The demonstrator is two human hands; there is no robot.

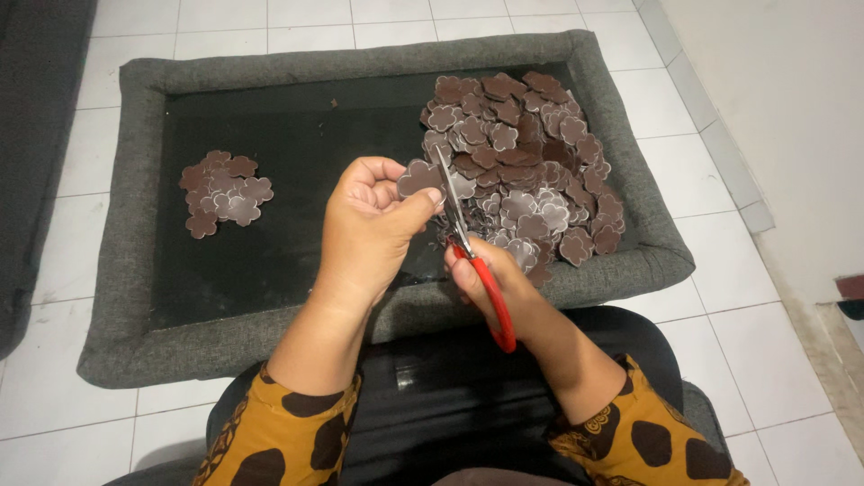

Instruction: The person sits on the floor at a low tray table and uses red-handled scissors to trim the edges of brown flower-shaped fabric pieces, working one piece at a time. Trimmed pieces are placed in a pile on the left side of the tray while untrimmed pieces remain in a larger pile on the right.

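Note:
My left hand [371,229] pinches a brown flower-shaped cutout [417,177] between thumb and fingers, held up over the tray. My right hand [504,283] grips red-handled scissors [468,247], whose blades point up and touch the cutout's right edge. A large heap of the same brown flower pieces [526,162] fills the right side of the grey padded tray [270,337]. A small pile of flower pieces [222,191] lies on the tray's dark bottom at the left.
The tray sits on a white tiled floor [738,297] in front of my knees. A dark grey cushion edge [36,135] runs along the left. A pale wall [783,108] rises at the right.

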